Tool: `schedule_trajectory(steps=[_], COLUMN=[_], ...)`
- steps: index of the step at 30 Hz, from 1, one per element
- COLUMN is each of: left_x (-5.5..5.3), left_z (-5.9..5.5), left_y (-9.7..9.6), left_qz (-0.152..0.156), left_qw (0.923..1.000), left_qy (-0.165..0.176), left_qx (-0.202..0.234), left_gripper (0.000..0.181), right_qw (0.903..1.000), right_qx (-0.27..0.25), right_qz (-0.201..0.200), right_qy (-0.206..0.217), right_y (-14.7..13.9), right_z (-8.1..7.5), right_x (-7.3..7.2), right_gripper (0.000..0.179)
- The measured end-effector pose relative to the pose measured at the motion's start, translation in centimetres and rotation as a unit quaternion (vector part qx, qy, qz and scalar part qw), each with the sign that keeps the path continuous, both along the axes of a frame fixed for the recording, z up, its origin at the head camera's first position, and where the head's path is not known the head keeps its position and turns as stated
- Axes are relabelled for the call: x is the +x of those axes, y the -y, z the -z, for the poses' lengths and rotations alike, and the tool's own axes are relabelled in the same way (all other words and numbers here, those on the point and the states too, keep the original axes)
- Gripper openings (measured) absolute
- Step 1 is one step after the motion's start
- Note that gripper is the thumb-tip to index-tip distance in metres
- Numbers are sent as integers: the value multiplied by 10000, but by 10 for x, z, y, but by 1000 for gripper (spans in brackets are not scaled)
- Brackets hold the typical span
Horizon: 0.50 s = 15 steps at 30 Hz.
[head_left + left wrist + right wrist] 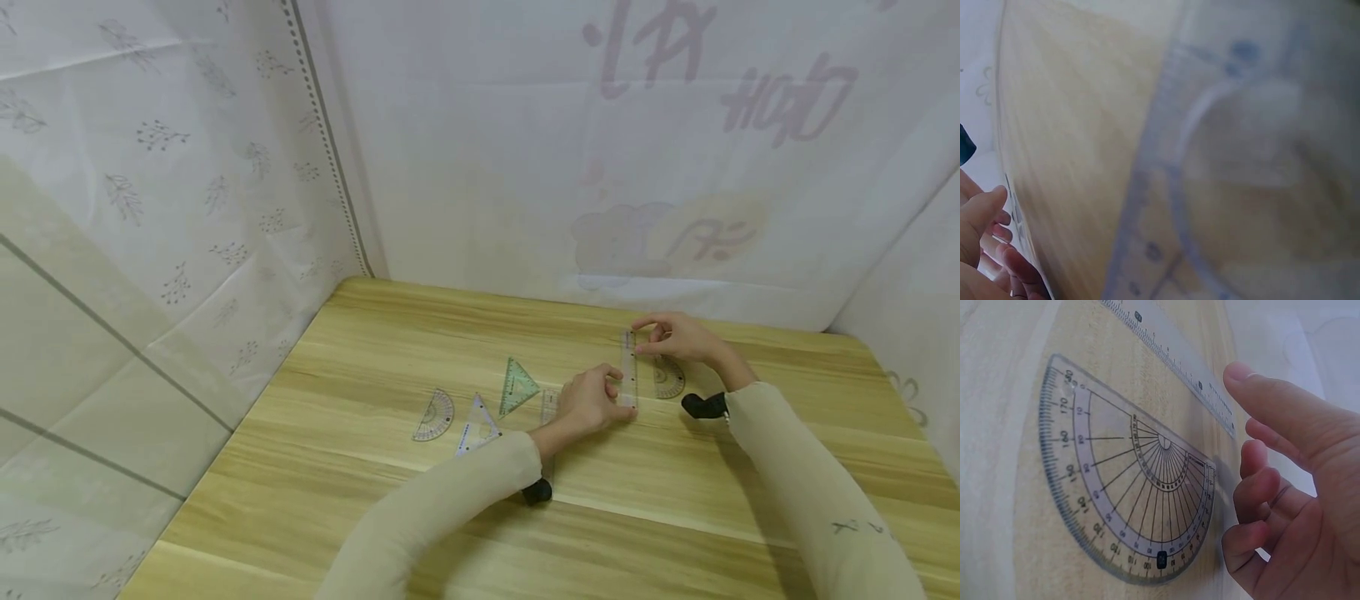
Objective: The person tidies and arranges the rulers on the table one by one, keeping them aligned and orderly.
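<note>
A clear straight ruler lies on the wooden table between both hands. My left hand is at its near end, thumb and fingers spread apart at the edge. At the far end, my right hand has its thumb and index finger at the ruler's edge, the other fingers loosely bent. In the right wrist view the right thumb is beside the ruler's end, and a clear protractor lies flat near that hand. A blurred transparent piece with blue markings fills much of the left wrist view.
Left of the hands lie a green set square, a pale purple set square and another clear protractor. A second clear ruler is partly hidden under the left forearm. Patterned cloth hangs behind the table.
</note>
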<state>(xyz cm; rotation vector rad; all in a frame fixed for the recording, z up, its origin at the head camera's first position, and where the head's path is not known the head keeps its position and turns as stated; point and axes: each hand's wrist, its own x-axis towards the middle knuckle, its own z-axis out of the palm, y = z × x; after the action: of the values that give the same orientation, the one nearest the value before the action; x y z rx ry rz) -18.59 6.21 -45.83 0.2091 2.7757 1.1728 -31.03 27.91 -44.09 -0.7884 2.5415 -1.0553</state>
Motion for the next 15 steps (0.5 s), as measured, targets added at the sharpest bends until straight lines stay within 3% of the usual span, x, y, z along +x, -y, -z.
schedule_trajectory(steps=[15], left_x=[0], left_z=[-2], left_y=[-3], left_qz=[-126], left_qw=[9996], left_qy=[83], left_qx=[-250], left_gripper=[56], right_qw=[9999], right_qx=[13], right_qz=[-134], right_qy=[105], right_y=[0], right_z=[-4], right_x=[-2], right_gripper=[53])
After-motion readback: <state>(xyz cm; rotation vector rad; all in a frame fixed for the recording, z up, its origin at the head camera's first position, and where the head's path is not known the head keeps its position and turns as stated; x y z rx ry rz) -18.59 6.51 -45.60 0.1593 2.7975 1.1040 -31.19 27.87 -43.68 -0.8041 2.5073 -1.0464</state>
